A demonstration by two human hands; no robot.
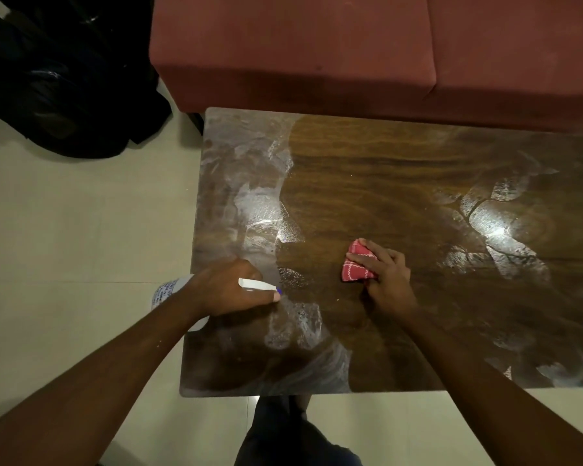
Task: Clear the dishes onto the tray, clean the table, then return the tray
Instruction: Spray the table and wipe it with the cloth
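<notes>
Fingers (261, 297) of the left hand (229, 290) curl round a white spray bottle (169, 290) at the left edge of the worktop (384, 169). The right hand (389, 277) grips a red checked cloth (355, 269), pressing it onto the wet, streaked wood.

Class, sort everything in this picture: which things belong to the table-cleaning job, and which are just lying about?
Part of the job: spray bottle, gripped by the left hand; red checked cloth, held on the smeared wooden table by the right hand.
Just lying about: maroon sofa behind the table; black bag beside it.
</notes>
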